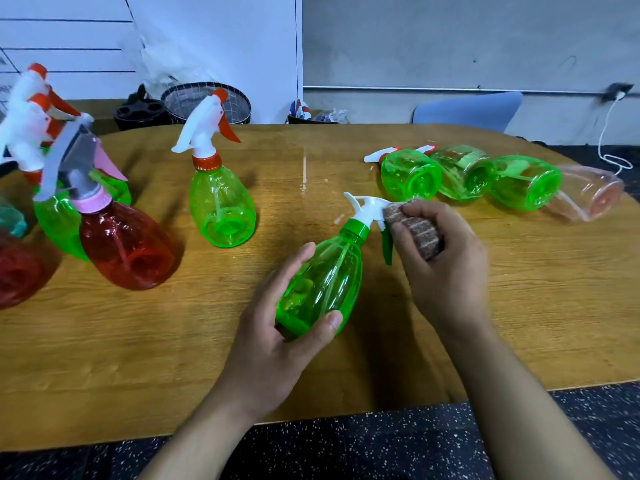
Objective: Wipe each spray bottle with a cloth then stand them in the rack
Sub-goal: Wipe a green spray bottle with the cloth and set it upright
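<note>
My left hand [277, 327] grips the base of a green spray bottle [325, 282] with a white head and green trigger, tilted over the wooden table [173, 341]. My right hand [446, 268] holds a folded reddish-brown cloth [414, 228] against the bottle's white spray head. One green bottle [221, 202] with an orange trigger stands upright at centre left. A red bottle [128, 244] with a pink collar and more bottles stand at the far left. Three green bottles [412, 174] and a pale pink one [588, 194] lie on their sides at the right. No rack is visible.
Beyond the table's far edge sit a round wire basket [207, 102], a black holder [142, 114] and a blue chair back [467, 110]. A white cable [609, 140] hangs from a wall socket at the right. Speckled dark floor [381, 445] lies below the near edge.
</note>
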Tool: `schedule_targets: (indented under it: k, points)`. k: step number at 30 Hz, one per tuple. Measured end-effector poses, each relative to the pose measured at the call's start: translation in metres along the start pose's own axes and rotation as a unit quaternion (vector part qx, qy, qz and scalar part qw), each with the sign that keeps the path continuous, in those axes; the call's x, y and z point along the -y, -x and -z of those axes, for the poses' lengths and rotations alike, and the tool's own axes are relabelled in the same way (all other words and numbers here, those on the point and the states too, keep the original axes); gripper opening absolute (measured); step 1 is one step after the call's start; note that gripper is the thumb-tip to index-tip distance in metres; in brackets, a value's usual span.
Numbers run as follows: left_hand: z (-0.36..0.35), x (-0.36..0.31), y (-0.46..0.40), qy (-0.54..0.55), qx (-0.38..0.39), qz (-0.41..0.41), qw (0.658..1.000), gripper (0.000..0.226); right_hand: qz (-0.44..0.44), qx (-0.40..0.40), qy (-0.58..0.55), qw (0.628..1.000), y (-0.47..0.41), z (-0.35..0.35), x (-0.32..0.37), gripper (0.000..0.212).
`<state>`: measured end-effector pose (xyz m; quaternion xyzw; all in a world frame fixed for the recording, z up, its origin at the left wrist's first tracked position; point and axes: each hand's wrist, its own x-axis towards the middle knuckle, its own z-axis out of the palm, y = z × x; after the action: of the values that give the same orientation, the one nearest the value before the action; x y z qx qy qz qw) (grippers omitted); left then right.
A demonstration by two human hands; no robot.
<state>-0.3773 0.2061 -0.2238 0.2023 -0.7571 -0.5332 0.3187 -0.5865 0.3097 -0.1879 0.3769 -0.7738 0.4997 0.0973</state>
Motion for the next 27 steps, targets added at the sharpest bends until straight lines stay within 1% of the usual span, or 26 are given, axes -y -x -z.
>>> schedule_targets:
  k: [2,4,6,9,10,11,14,15,17,19,20,22,25,26,27]
  points:
    - [0.000,-0.001,0.000,0.001,-0.008,0.000,1.000,0.074,0.010,0.062,0.008,0.998,0.003,0.001,0.003,0.016]
    - [-0.001,-0.001,0.000,0.006,-0.009,0.005,1.000,0.074,0.007,0.103,0.029,0.994,0.003,0.003,0.004,0.015]
    - [-0.001,-0.001,0.000,0.004,-0.010,0.006,1.000,0.075,0.006,0.090,0.022,0.996,0.002,0.004,0.005,0.015]
    - [-0.001,0.000,0.000,0.000,-0.014,0.002,1.000,0.075,0.026,0.009,-0.016,0.999,0.000,0.004,0.007,0.015]
    - [-0.001,-0.001,0.000,0.002,-0.013,0.002,1.000,0.075,0.031,0.000,-0.014,0.999,0.000,0.003,0.008,0.015]
    - [-0.001,0.000,0.000,0.003,-0.014,0.002,1.000,0.075,0.029,0.011,-0.002,1.000,0.000,0.003,0.008,0.015]
    - [-0.001,-0.001,0.000,0.002,-0.016,0.003,1.000,0.075,-0.005,0.098,0.050,0.994,0.003,0.003,0.003,0.014]
    - [-0.001,-0.001,0.000,0.003,-0.017,0.004,1.000,0.075,-0.013,0.109,0.050,0.993,0.003,0.005,0.001,0.014]
    - [-0.001,-0.001,-0.001,0.001,-0.019,0.003,1.000,0.074,-0.020,0.083,0.018,0.996,0.003,0.007,0.002,0.012]
    - [-0.001,0.000,-0.001,-0.001,-0.020,0.002,1.000,0.074,-0.004,0.035,-0.006,0.999,0.002,0.007,0.004,0.011]
    - [-0.001,0.000,-0.001,-0.001,-0.020,0.002,1.000,0.074,0.008,0.024,-0.008,1.000,0.002,0.005,0.004,0.013]
    - [-0.001,-0.001,-0.001,0.000,-0.019,0.003,1.000,0.074,0.014,0.046,0.012,0.999,0.003,0.000,0.005,0.014]
    - [-0.001,0.000,-0.001,0.004,-0.019,0.009,1.000,0.074,-0.017,0.127,0.041,0.991,0.001,0.000,0.000,0.013]
    - [-0.001,0.000,-0.001,0.006,-0.020,0.010,1.000,0.075,-0.029,0.135,0.031,0.990,-0.001,0.002,-0.001,0.012]
    - [-0.001,0.000,-0.001,0.008,-0.020,0.011,1.000,0.075,-0.043,0.122,0.014,0.992,-0.003,0.006,-0.003,0.011]
